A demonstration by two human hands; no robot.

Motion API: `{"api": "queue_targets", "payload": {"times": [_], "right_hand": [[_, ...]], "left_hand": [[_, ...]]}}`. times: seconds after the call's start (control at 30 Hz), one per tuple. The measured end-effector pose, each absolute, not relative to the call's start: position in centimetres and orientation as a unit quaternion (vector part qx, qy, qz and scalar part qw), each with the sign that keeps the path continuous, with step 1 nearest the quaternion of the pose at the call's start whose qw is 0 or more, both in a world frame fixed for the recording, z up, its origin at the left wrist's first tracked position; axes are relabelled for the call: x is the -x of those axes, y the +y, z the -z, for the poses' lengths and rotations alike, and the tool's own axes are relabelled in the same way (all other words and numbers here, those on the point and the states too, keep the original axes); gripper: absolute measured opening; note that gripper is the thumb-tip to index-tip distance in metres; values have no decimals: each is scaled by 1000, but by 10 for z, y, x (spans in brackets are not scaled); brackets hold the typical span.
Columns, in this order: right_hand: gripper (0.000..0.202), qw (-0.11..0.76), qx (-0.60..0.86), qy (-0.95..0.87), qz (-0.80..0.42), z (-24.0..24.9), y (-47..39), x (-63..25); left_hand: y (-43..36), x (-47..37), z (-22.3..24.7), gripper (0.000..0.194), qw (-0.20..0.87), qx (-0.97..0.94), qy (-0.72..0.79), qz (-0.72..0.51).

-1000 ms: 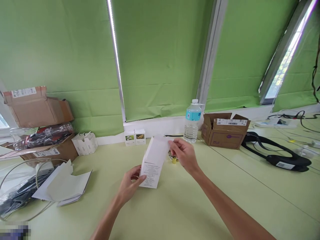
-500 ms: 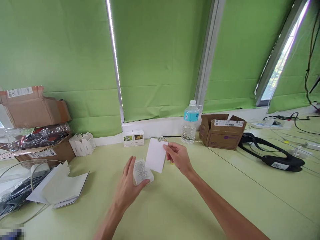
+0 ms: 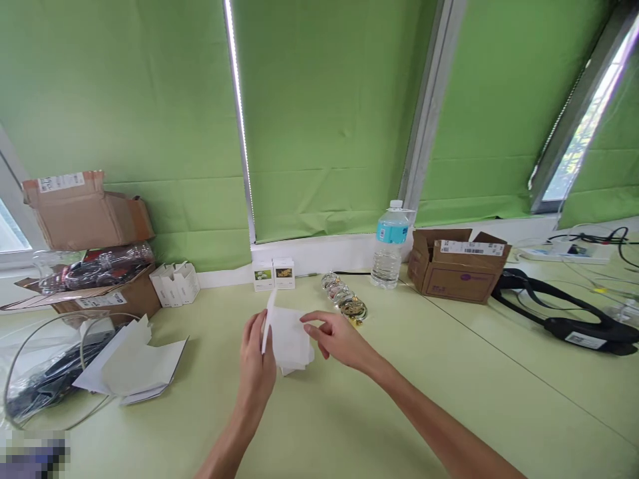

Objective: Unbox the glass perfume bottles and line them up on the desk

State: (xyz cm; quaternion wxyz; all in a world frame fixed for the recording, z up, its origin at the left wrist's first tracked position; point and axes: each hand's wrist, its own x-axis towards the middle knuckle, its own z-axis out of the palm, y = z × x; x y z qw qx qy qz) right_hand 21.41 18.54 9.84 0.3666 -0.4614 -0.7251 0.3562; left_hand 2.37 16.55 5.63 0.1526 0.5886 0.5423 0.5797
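A white folded card [image 3: 291,336] stands half unfolded, with one panel upright and the other spread to the right. My left hand [image 3: 257,362] is closed on the upright panel, thumb on the near side and fingers behind. In front of the spread panel is my right hand [image 3: 334,336], its index finger and thumb a little apart at the panel's upper right edge. Whether they touch it I cannot tell. Below the card, part of a small white stack [image 3: 293,370] shows on the table; the rest is hidden. Several shiny ring-shaped bangles [image 3: 344,297] lie in a row behind my right hand.
Two small picture boxes [image 3: 274,274] stand by the wall. A water bottle [image 3: 389,246], an open brown carton [image 3: 456,269] and a black headset [image 3: 564,313] are to the right. Leftward are white cartons [image 3: 174,284], loose white paper [image 3: 132,366] and stacked cardboard boxes [image 3: 90,216].
The white card has passed from my right hand to my left and has been spread apart. My right hand has moved slightly left and down, uncovering the bangles. The view has shifted a little left.
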Motion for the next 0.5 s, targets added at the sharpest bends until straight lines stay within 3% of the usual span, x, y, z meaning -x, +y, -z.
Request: {"api": "queue_targets", "payload": {"times": [0.1, 0.2, 0.37, 0.43, 0.5], "right_hand": [[34, 367, 485, -733, -305, -83, 189, -210], [35, 388, 463, -694, -392, -71, 194, -203], [46, 456, 412, -601, -512, -64, 202, -200], [50, 474, 420, -588, -503, -64, 204, -200], [55, 484, 424, -584, -495, -64, 203, -199]], "left_hand": [[170, -18, -63, 45, 295, -470, 532, -640], [172, -10, -66, 53, 373, -379, 507, -678], [175, 4, -62, 94, 231, -411, 535, -701], [177, 5, -60, 78, 215, -464, 517, -686], [178, 3, -58, 54, 282, -492, 498, -657]]}}
